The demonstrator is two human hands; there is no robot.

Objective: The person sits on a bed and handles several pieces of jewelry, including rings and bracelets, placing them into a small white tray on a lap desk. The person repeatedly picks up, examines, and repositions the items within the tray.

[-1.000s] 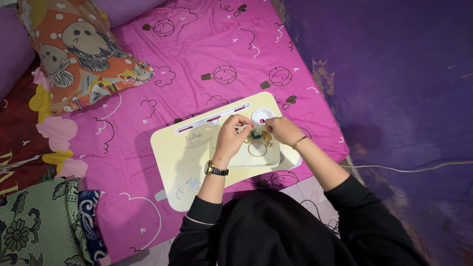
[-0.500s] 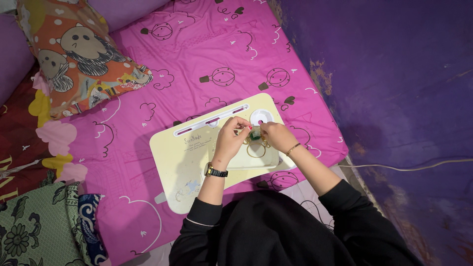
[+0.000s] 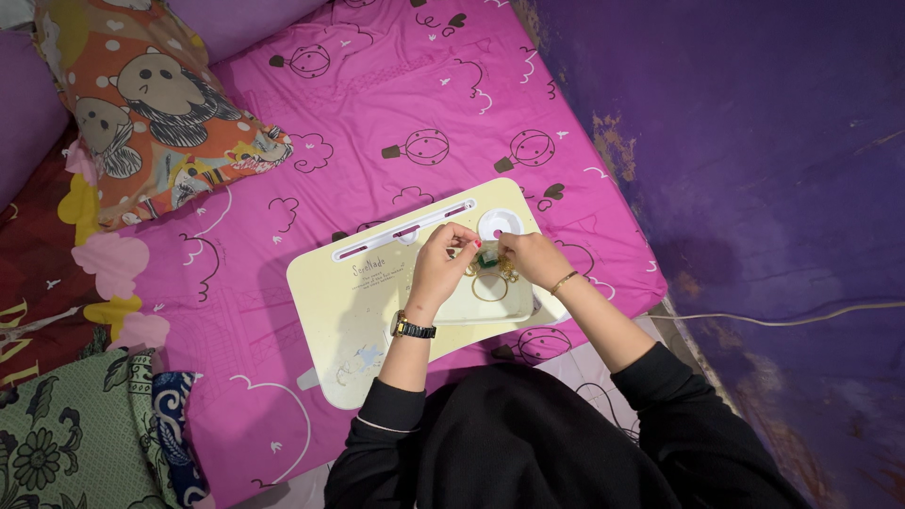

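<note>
My left hand point(image 3: 441, 264), with a black and gold wristwatch, and my right hand point(image 3: 531, 258), with a thin gold bracelet, meet fingertip to fingertip over a small cream tray point(image 3: 468, 310). Between the fingertips both hands pinch a small gold jewellery piece point(image 3: 468, 251); its exact shape is too small to tell. Just below the fingers lie a little green item point(image 3: 487, 261) and a gold bangle point(image 3: 490, 288) in the tray. The tray rests on a pale yellow lap table point(image 3: 344, 297) on the bed.
The lap table has a white round cup recess point(image 3: 499, 224) and a slot along its far edge. It stands on a pink patterned bedsheet point(image 3: 377, 104). A cartoon-print pillow point(image 3: 156, 99) lies at the far left, a green floral cloth point(image 3: 66, 434) near left, a purple wall point(image 3: 754, 141) right.
My right hand has shifted slightly left, closing the gap to my left hand over the tray. The view has barely moved.
</note>
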